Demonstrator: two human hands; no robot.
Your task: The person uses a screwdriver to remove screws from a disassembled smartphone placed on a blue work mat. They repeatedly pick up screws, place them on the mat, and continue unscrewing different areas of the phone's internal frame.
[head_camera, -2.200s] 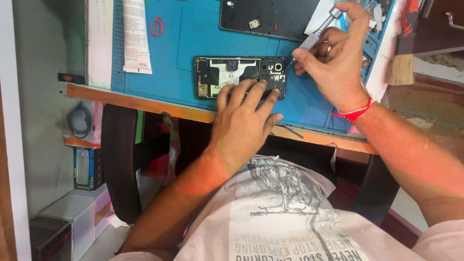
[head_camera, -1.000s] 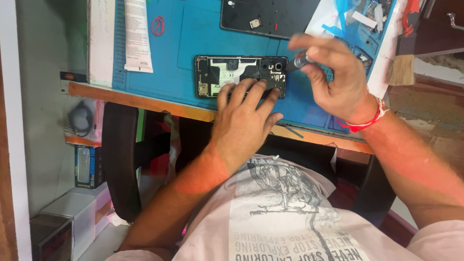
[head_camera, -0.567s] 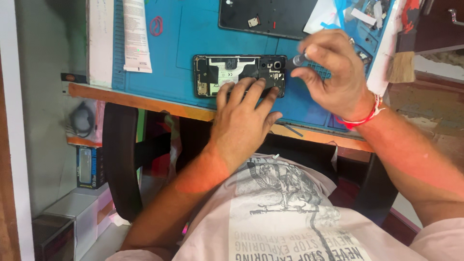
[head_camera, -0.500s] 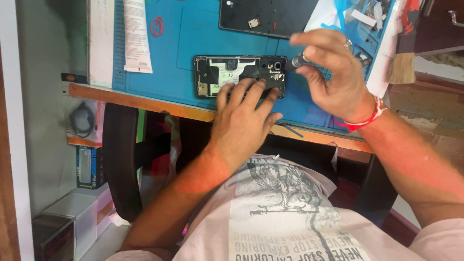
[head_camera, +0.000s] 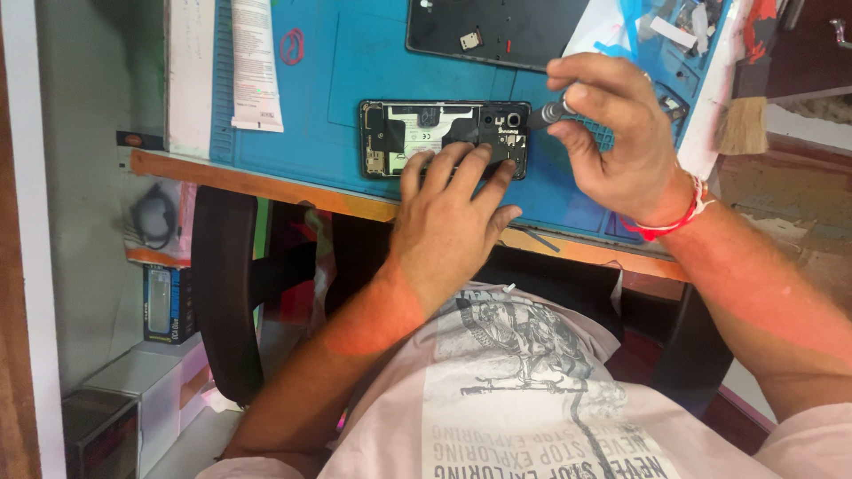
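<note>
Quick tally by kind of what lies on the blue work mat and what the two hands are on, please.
Opened phone, under the left hand: 1
Screwdriver, gripped by the right hand: 1
Dark back panel: 1
Red elastic band: 1
Printed paper sheets: 2
Brush at the mat's edge: 1
Total: 7

Two bare hands — left hand [head_camera: 448, 226], right hand [head_camera: 617, 142] — one opened black phone [head_camera: 426, 133], one grey metal screwdriver [head_camera: 550, 113], one blue mat [head_camera: 373, 53].

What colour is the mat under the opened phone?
Blue. The mat shows clearly in the head view, under the phone.
</note>
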